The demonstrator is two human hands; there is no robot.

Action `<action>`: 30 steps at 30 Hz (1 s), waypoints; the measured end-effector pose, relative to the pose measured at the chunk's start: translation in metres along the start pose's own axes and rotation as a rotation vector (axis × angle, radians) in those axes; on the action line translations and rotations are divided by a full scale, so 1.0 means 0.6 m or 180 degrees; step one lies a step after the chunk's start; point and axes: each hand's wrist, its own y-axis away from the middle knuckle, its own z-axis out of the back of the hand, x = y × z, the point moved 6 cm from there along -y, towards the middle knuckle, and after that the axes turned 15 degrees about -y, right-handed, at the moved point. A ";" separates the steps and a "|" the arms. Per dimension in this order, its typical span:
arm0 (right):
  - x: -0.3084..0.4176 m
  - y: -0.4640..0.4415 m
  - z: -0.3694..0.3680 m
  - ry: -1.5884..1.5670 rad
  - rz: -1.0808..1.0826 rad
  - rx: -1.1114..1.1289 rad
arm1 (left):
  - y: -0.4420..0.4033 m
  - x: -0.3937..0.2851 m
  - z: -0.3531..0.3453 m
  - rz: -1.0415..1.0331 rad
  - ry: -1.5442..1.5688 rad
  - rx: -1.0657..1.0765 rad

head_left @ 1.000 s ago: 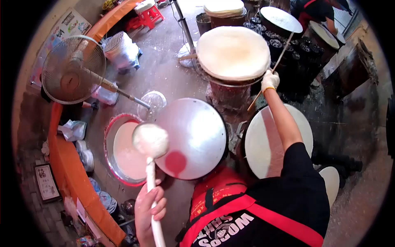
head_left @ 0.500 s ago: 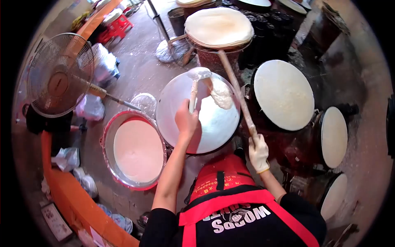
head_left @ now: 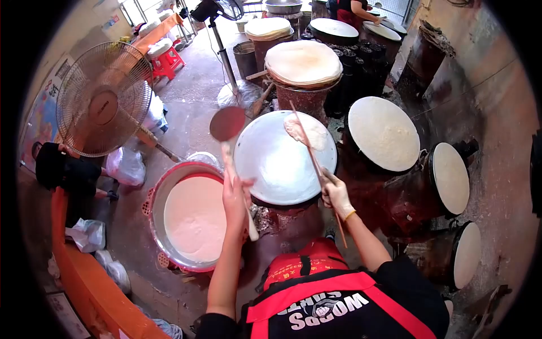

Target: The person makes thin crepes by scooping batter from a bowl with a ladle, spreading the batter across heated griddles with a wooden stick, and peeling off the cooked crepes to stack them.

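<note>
A ladle (head_left: 227,124) with a long pale handle is in my left hand (head_left: 237,198); its bowl is raised between the bucket and the round griddle (head_left: 276,158). My right hand (head_left: 337,195), in a white glove with a yellow cuff, grips a long thin wooden stick (head_left: 312,150). The upper part of the stick crosses a blob of pale batter (head_left: 315,134) near the griddle's right rim; I cannot tell whether they touch. To the left stands a red-rimmed bucket (head_left: 160,229) of pale batter.
A pile of flat round sheets (head_left: 304,59) sits on a drum beyond the griddle. Round plates coated with pale batter (head_left: 384,133) line the right side. At left stand a fan (head_left: 103,107) and an orange ledge (head_left: 96,282). Another person (head_left: 350,12) works at the back.
The ladle has moved left, off the griddle, and no batter hangs from it now. My right hand has drawn the stick back towards me, across the batter. The view has tilted up.
</note>
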 end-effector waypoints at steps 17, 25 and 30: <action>0.008 -0.020 -0.059 0.0348 -0.0757 0.0605 | 0.274 0.178 0.030 0.1631 0.2000 -0.0191; 0.030 -0.082 0.022 0.1026 -0.0147 0.0489 | 0.330 0.181 -0.044 0.1837 0.1780 -0.0923; 0.025 -0.089 -0.039 0.1187 -0.0552 0.1337 | 0.337 0.169 -0.110 0.1835 0.1783 -0.1192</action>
